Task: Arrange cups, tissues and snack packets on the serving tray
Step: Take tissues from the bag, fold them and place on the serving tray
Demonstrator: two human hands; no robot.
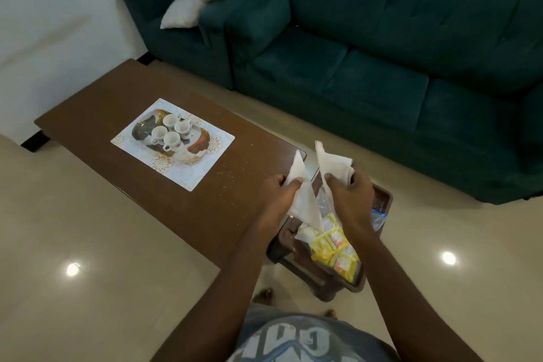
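Head view, left hand (279, 192) pinches left tissue (305, 203), right hand (351, 195) right tissue (332, 166)

Cut off at the top and right edges: sofa (382, 38). The brown plastic stool (383, 198) is mostly hidden behind tissues (302, 185) and snack packets (335, 253). Packet print too small to read. The shirt lettering (293, 338) is cut by the bottom edge.

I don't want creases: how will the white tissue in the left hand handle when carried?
Probably floppy: the tissue hangs below the left hand, though its fold keeps a point standing. Likely very light, since a pinch alone carries it. A tight grip would probably crease it.
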